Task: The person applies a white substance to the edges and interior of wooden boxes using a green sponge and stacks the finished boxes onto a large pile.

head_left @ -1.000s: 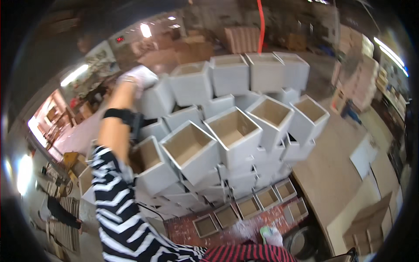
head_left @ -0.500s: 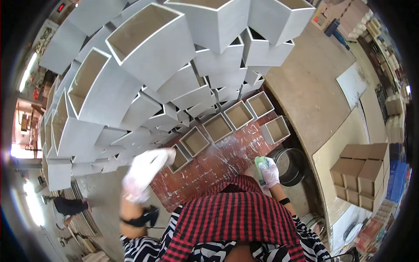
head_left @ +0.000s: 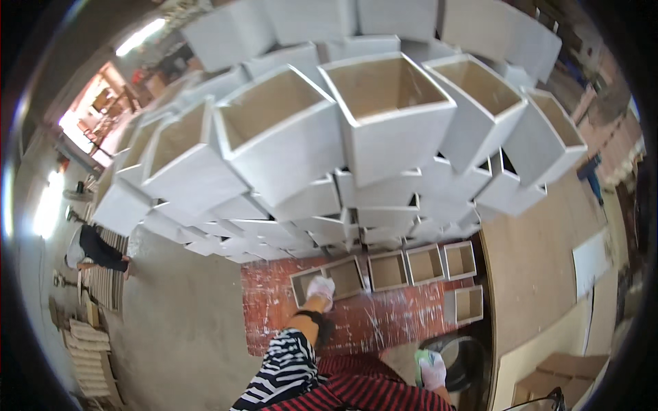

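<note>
My left hand (head_left: 321, 292), in a whitish glove, reaches over the near side of the leftmost open box (head_left: 300, 279) in a row on the red board. Its fingers look curled onto the box's wall, though they are somewhat blurred. Beside it stands a second open box (head_left: 345, 276), grey outside and brown inside. At the lower right, my gloved right hand (head_left: 433, 375) is closed on a green pad (head_left: 419, 368) that looks like a sponge. That hand is next to a dark round bucket (head_left: 465, 363).
The red, white-scuffed board (head_left: 274, 329) carries more open boxes (head_left: 388, 270) and a separate one (head_left: 469, 305) at right. Behind them rises a tall stack of grey boxes (head_left: 391, 147). A brown tabletop (head_left: 541, 267) lies right. Another person (head_left: 103, 250) bends over at far left.
The view has swung, so the stack and row now lie more squarely ahead. My left hand has gone forward onto the leftmost box. My right hand still holds the green pad.
</note>
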Demonstrator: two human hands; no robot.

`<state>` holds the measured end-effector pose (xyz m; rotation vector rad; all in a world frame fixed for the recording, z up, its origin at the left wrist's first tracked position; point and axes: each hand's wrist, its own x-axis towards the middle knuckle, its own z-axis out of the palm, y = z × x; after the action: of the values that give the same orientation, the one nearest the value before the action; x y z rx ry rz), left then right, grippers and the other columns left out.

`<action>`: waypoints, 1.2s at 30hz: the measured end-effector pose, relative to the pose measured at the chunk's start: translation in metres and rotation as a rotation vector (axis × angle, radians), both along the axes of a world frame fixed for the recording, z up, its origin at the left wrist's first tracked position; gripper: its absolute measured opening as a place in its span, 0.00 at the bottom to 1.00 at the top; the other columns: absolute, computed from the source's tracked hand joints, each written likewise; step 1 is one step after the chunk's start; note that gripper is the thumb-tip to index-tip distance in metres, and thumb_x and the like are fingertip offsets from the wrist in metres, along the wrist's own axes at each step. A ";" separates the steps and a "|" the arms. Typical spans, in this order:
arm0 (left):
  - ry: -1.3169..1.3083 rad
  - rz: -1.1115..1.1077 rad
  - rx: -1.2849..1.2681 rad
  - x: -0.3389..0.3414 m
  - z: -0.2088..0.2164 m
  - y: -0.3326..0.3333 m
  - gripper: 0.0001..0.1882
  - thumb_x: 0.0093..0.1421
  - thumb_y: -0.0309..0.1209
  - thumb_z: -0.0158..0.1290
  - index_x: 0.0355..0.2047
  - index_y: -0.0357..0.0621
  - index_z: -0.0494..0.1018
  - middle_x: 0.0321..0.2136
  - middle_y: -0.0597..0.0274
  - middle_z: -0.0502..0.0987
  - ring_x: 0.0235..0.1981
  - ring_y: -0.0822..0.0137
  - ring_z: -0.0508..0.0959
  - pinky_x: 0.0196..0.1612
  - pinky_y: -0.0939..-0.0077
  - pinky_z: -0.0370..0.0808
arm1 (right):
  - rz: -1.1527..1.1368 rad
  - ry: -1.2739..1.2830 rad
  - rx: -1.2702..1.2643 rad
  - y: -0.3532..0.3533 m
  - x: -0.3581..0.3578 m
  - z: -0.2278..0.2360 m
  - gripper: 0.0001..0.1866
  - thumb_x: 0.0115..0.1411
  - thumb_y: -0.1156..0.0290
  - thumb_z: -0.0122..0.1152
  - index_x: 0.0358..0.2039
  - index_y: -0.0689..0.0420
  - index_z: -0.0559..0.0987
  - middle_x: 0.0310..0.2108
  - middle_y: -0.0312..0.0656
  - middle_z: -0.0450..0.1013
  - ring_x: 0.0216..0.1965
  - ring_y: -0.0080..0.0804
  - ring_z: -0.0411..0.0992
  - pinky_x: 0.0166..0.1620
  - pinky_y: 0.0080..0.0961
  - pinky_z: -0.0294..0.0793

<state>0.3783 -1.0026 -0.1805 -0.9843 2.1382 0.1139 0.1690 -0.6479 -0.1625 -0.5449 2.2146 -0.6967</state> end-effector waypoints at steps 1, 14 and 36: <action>-0.034 0.001 0.099 0.002 0.020 0.003 0.17 0.42 0.33 0.59 0.36 0.49 0.77 0.38 0.57 0.78 0.41 0.64 0.78 0.42 0.73 0.75 | 0.009 0.014 -0.008 -0.005 0.000 0.008 0.21 0.48 0.58 0.58 0.40 0.58 0.74 0.35 0.50 0.74 0.39 0.44 0.73 0.43 0.34 0.70; 0.610 -0.232 -0.886 0.255 0.408 0.094 0.09 0.41 0.27 0.52 0.27 0.49 0.75 0.21 0.63 0.73 0.24 0.61 0.73 0.27 0.67 0.70 | 0.330 -0.058 -0.188 -0.103 0.009 0.018 0.22 0.48 0.61 0.59 0.42 0.61 0.74 0.37 0.47 0.75 0.42 0.38 0.73 0.46 0.28 0.70; 0.553 0.463 -0.608 0.174 0.595 -0.326 0.27 0.38 0.40 0.59 0.39 0.38 0.76 0.39 0.52 0.76 0.37 0.59 0.76 0.38 0.64 0.72 | 0.273 -0.066 -0.196 -0.130 0.112 0.062 0.17 0.53 0.63 0.56 0.42 0.57 0.74 0.36 0.42 0.72 0.39 0.32 0.70 0.41 0.26 0.69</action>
<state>0.5525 -1.3290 0.4143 -1.9891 2.4459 -0.0552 0.2812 -0.7778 -0.1001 -0.8905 1.9728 -0.7771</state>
